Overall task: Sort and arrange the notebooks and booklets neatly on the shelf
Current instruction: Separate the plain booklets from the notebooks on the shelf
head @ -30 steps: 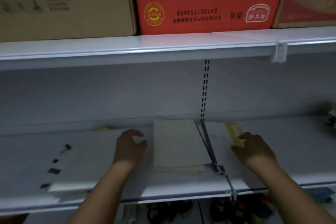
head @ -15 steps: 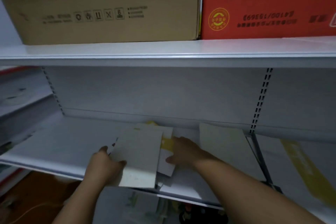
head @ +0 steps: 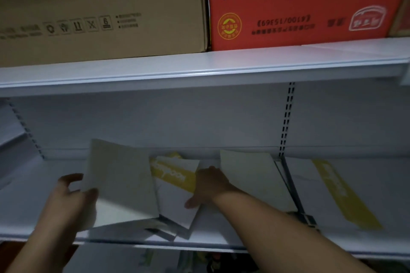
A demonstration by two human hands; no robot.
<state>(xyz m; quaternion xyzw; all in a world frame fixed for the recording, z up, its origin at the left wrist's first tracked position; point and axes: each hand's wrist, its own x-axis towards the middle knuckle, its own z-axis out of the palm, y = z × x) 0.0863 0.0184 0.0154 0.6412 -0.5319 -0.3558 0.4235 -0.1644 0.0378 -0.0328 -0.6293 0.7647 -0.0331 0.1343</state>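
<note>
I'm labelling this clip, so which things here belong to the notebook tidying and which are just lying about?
Job:
- plain pale notebook gripped by left hand
- yellow-banded white booklet under right hand
- pale stack
- yellow-striped booklet
- white metal shelf

Bystanders:
- brown cardboard carton
- red printed carton

A plain cream paper booklet point(head: 121, 182) tilts up off the white metal shelf point(head: 26, 197), overlapping a white booklet with a yellow band point(head: 175, 184). A second cream booklet point(head: 255, 179) lies flat to the right, and another yellow-banded white one point(head: 346, 193) lies beyond the divider.

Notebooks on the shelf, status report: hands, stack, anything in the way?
Left hand gripping lifted plain notebook. Right hand flat on yellow-banded booklet. Pile beneath askew. Nothing in the way.
</note>
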